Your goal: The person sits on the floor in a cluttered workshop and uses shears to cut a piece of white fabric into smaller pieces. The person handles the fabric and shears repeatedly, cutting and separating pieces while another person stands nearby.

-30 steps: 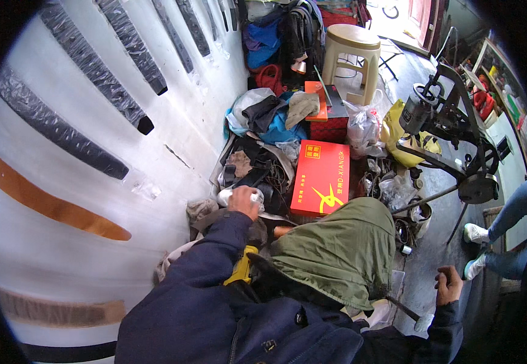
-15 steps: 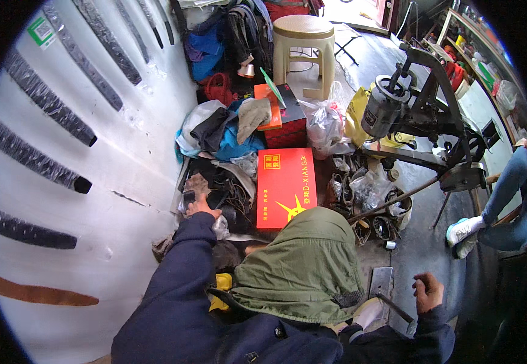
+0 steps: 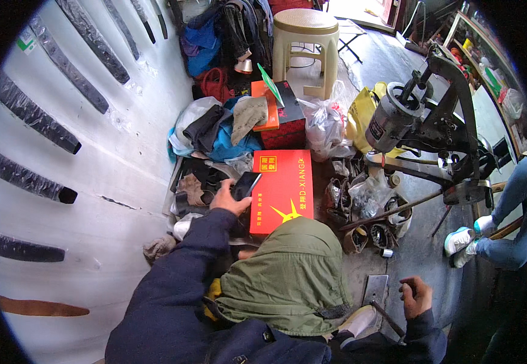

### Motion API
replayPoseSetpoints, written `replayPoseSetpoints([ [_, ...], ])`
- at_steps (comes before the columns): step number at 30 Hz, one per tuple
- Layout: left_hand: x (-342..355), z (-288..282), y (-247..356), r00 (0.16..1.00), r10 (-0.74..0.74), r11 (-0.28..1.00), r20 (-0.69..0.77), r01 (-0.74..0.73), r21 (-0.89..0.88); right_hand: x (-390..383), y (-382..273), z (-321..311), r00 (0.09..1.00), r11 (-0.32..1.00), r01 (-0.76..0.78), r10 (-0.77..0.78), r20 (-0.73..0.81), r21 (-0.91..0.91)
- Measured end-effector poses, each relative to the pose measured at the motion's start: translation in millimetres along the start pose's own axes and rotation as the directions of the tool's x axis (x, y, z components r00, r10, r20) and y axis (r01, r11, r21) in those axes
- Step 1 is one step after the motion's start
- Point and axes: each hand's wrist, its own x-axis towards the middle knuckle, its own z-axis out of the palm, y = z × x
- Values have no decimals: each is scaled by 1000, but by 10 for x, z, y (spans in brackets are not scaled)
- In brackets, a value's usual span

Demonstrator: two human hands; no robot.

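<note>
My left hand point(image 3: 230, 199) grips a dark, flat smartphone point(image 3: 246, 186) by its side, above the left edge of a red box point(image 3: 281, 188). Yellow printing covers part of the box's lid. Over at the lower right, my right hand point(image 3: 416, 297) is held in the air with fingers curled, and nothing shows in it. Beside it on the floor lie a metal plate point(image 3: 375, 289) and a dark rod-like tool point(image 3: 389, 318). Olive-green cloth point(image 3: 293, 273) bulges up between my arms and hides what is beneath.
A black hand-cranked sewing machine point(image 3: 445, 121) stands at right, with shoes point(image 3: 354, 236) and plastic bags point(image 3: 327, 124) near it. Behind is a beige stool point(image 3: 306, 45). Dark scraps point(image 3: 192, 191) lie at left by the white wall point(image 3: 99, 200). A person's legs point(image 3: 509, 224) are at far right.
My left hand has come up and right from the dark scraps, now with the smartphone in it. My right hand has shifted slightly left. The whole view has turned a little.
</note>
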Motion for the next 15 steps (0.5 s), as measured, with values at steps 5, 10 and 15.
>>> replayPoseSetpoints([
  [5,430,694,430,993,-119,993,-13,119,-12,28,-18,17,1000,1000,-10,10,-5,1],
  [10,664,959,492,990,-45,997,-131,36,-74,11,-31,7,997,997,-75,74,8,23],
  [15,354,821,209,985,123,979,-122,-141,-149,80,-53,24,1000,999,-11,11,9,32],
])
